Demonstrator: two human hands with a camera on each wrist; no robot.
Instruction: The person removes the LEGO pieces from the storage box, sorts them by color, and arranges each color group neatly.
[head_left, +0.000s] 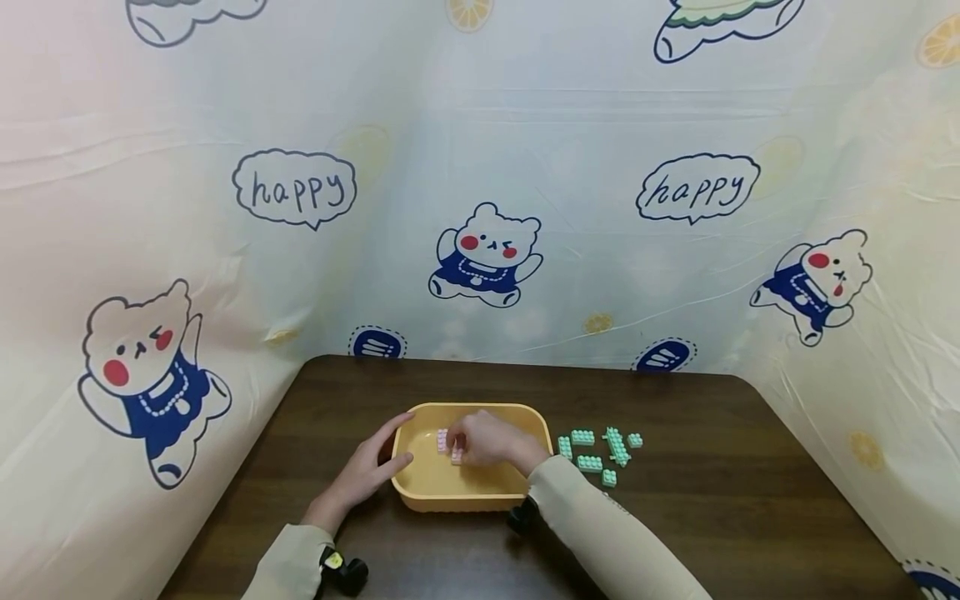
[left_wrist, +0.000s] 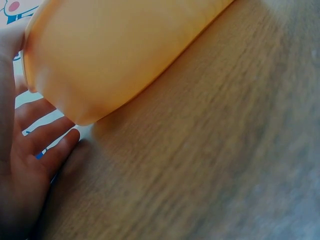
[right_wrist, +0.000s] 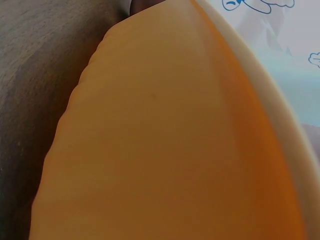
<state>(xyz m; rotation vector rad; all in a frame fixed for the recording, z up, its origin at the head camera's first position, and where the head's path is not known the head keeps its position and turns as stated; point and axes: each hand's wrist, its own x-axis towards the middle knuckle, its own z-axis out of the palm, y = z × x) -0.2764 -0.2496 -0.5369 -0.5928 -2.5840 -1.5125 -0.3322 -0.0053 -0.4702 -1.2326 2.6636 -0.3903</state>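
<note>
A yellow plastic basin (head_left: 468,503) stands on the brown table. My left hand (head_left: 365,469) holds its left end, the thumb over the rim; in the left wrist view, the other fingers spread along the outside of the basin (left_wrist: 125,55). Inside the basin, my right hand (head_left: 487,439) pinches a small pink toy brick (head_left: 456,457), partly hidden by the fingers. Just left of it lies another pink toy brick (head_left: 442,440). The right wrist view is filled by the basin's outer wall (right_wrist: 150,125), and the right hand's fingers are hidden there.
To the right of the basin lie several mint-green toy bricks, among them a long one (head_left: 617,447) and a small one (head_left: 609,478). A patterned cloth (head_left: 585,167) hangs behind and beside the wooden table (head_left: 712,492).
</note>
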